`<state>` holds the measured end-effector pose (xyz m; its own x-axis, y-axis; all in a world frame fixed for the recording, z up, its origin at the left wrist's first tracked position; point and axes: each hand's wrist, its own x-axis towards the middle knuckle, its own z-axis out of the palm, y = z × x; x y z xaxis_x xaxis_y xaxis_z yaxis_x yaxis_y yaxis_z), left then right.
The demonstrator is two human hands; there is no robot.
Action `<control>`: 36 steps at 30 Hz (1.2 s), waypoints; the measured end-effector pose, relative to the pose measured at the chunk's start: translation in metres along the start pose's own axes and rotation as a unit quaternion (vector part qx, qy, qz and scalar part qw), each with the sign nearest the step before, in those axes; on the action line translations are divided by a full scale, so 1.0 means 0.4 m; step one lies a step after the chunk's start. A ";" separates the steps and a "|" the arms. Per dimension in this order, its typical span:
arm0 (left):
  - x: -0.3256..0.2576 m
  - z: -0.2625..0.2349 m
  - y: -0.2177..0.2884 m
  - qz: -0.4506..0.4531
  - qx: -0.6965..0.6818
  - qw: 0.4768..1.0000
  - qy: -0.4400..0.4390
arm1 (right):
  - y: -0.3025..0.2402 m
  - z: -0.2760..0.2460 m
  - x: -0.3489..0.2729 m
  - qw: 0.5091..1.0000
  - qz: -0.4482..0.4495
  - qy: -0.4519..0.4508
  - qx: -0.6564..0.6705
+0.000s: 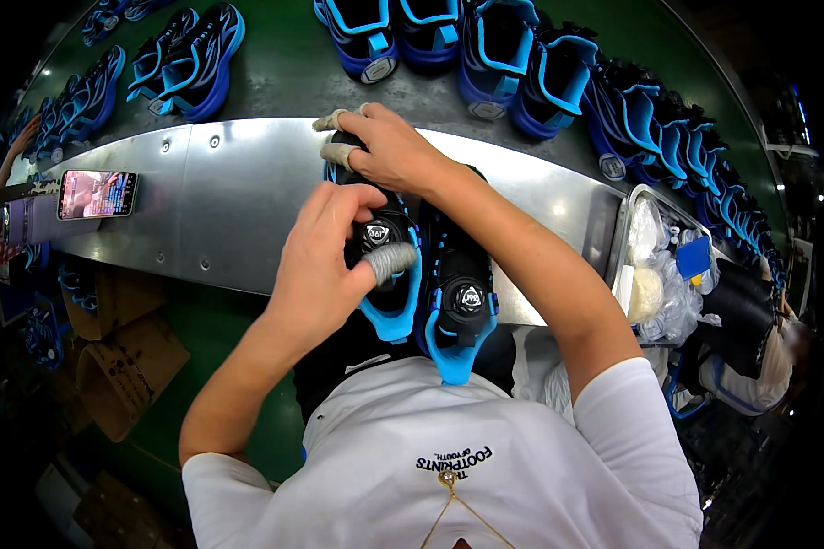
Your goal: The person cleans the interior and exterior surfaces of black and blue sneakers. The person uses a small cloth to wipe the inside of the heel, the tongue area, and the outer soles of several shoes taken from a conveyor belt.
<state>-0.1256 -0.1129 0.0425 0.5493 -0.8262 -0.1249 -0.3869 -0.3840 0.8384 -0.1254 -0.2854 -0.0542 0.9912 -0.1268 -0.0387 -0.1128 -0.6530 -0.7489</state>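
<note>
A black sneaker with bright blue trim [395, 322] lies in front of me at the edge of the metal ledge, its heel toward me. My left hand [319, 261] closes around the round dial on its tongue, the thumb wrapped in a grey cover. At the toe end, my right hand [383, 146] curls over the same sneaker, with pale covers on several fingertips. Part of the upper is hidden under both hands. Just to the right, below my right forearm, rests a matching sneaker [456, 352] with a similar dial; neither hand touches it.
Beyond the metal ledge [238, 201], rows of similar sneakers [499, 55] stand on a green surface. A phone [98, 194] is propped at the left. A metal tray [621, 233] holding clear plastic bags sits at the right. Cardboard boxes [128, 380] are below left.
</note>
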 end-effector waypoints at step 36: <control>-0.177 0.136 -0.035 -0.189 -0.676 0.712 0.030 | -0.174 -0.182 -0.208 0.980 -0.068 -0.175 0.066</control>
<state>-0.1994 -0.0713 0.0108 0.4711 -0.7341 -0.4891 0.8409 0.2064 0.5002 -0.2050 -0.2839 0.0491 0.9621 0.2341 -0.1396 0.0093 -0.5403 -0.8414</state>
